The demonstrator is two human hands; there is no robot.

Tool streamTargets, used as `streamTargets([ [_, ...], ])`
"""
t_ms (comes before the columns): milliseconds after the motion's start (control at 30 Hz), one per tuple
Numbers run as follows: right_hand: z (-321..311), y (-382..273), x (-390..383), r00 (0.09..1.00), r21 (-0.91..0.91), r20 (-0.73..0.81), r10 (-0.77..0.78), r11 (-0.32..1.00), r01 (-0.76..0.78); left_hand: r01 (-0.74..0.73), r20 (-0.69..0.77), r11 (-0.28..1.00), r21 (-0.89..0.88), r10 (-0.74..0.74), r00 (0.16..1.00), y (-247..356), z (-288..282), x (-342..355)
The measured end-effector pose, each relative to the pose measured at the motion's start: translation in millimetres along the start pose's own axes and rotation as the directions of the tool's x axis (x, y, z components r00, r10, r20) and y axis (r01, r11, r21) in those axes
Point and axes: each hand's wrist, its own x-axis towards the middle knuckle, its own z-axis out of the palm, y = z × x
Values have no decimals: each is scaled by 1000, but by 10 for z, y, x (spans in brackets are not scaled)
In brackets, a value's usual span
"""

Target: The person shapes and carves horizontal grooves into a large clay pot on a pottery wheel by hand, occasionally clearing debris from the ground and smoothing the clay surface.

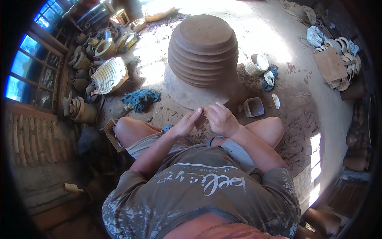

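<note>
A large brown ribbed clay form [203,59], broad and flat on top, stands in front of me on a wide round base [183,93]. Between that base and my lap, my two hands come together. My left hand [188,122] is closed with its thumb on top, against the fingers of my right hand [223,119], which are bent in a pinch. Something small and brownish seems to be between the fingertips, but it is too hidden to name. Both hands are close to the near edge of the base, apparently not gripping it.
Right of the base are a clear plastic tub [254,106], an off-white bucket [256,64] and a pale oval piece [275,101]. A blue-green cloth [141,98] lies left. Pots and a ribbed white mould [109,75] crowd the window wall; more pots [355,159] line the right.
</note>
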Motion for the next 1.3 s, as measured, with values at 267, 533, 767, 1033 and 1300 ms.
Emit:
streamTargets([
  [267, 30, 39, -112, 938, 278, -189, 290, 932, -232, -39, -86, 998, 58, 44, 995, 242, 149, 148],
  [533, 57, 203, -236, 768, 436, -318, 556, 805, -402, -1, -461, 823, 567, 318, 828, -222, -225, 576],
  [767, -81, 327, -432, 714, 542, -245, 656, 703, -460, 315, -381, 262, 912, 259, 888, -506, -311, 679],
  [1033, -42, 223, -369, 709, 639, -201, 676, 639, -429, 370, -378, 79, 926, 156, 912, -48, -663, 695],
  [1300, -357, 140, 109, 802, 350, -395, 448, 881, -320, 323, -341, 157, 933, 103, 935, 27, -890, 763],
])
